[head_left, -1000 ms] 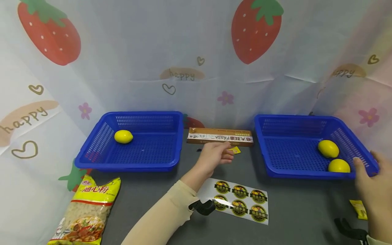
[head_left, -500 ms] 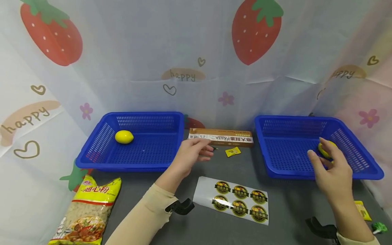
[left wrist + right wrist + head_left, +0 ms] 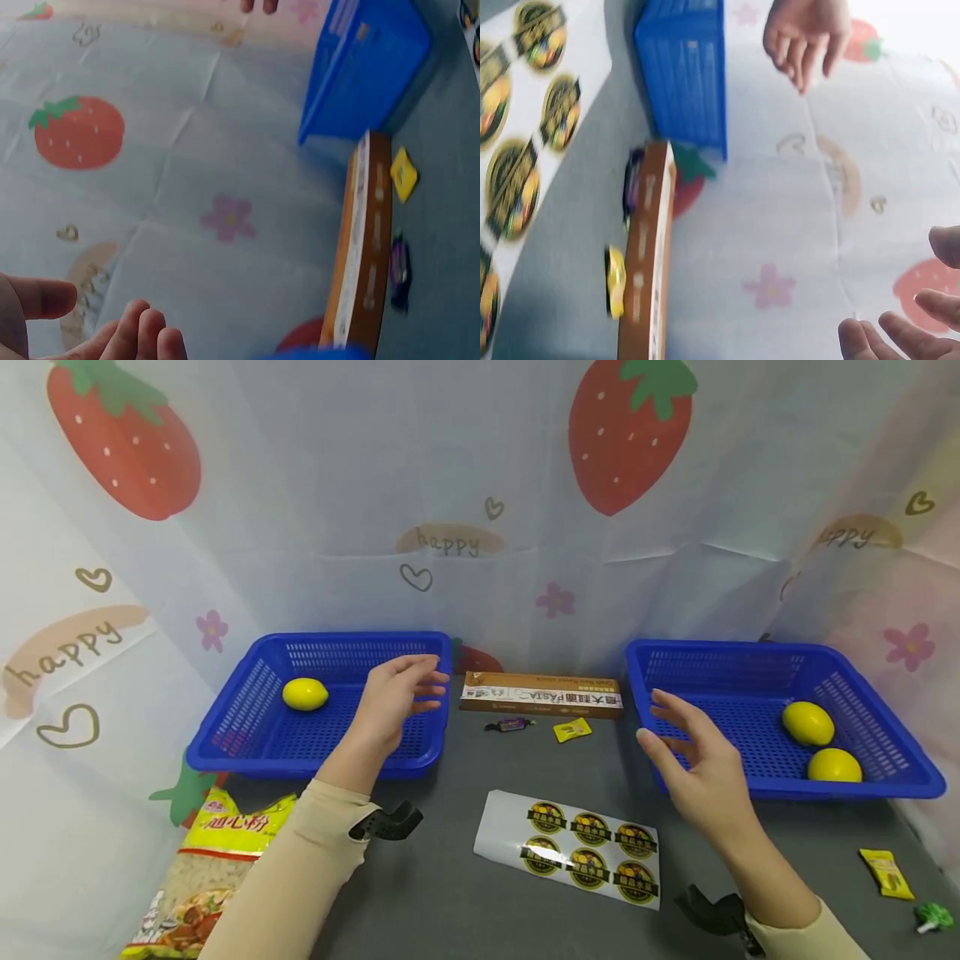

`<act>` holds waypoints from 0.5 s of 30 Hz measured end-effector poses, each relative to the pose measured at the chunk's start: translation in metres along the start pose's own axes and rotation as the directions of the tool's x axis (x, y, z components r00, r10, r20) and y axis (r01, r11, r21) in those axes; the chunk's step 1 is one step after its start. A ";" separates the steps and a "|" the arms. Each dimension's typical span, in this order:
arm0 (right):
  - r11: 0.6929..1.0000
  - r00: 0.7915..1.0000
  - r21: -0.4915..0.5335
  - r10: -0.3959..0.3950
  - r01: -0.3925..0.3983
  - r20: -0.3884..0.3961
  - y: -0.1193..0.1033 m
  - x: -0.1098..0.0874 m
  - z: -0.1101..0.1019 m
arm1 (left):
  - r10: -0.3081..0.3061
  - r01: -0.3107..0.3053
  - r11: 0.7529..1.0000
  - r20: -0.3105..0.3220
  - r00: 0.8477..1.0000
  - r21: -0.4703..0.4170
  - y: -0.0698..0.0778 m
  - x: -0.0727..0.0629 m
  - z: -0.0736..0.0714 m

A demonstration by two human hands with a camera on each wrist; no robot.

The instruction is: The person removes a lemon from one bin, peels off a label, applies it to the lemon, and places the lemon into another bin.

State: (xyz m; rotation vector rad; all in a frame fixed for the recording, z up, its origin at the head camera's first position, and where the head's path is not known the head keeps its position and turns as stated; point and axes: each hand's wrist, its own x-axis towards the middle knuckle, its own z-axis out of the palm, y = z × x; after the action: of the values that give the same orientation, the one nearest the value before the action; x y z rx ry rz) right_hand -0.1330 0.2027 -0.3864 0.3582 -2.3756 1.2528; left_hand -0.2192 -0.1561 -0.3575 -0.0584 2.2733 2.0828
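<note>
My left hand hovers over the right side of the left blue basket, fingers loosely bent and holding nothing. One lemon lies in that basket, left of the hand. Above the left edge of the right blue basket is my right hand, thumb and fingers spread apart with nothing between them. Two more lemons, an upper lemon and a lower lemon, sit at the right side of that basket. In the left wrist view the left fingers show bare against the curtain.
Between the baskets lie a brown pasta box, a purple-wrapped candy and a yellow packet. A sticker sheet is in front. Another yellow packet and a green-wrapped candy lie right. A yellow food bag lies left.
My left hand has moved left from near the pasta box to the left basket. My right hand has left the right basket's far right edge and come leftward, uncovering both lemons.
</note>
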 end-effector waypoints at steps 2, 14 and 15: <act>0.999 1.000 0.035 -0.012 0.011 0.024 -0.003 0.003 0.013 | -0.017 0.017 1.000 -0.021 1.000 0.016 0.001 0.004 -0.009; 0.971 0.959 0.224 0.020 -0.086 0.282 -0.022 0.013 0.096 | -0.083 0.100 0.988 -0.134 0.988 0.122 0.002 0.031 -0.066; 0.968 0.954 0.232 0.026 -0.099 0.300 -0.022 0.014 0.103 | -0.090 0.108 0.987 -0.142 0.986 0.122 0.001 0.032 -0.069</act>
State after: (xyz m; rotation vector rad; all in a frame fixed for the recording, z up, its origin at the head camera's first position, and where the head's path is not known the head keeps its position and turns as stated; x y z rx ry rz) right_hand -0.1615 0.1044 -0.4154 0.5871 -2.4944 1.6298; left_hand -0.2529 -0.2248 -0.3524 -0.3105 2.4219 1.9334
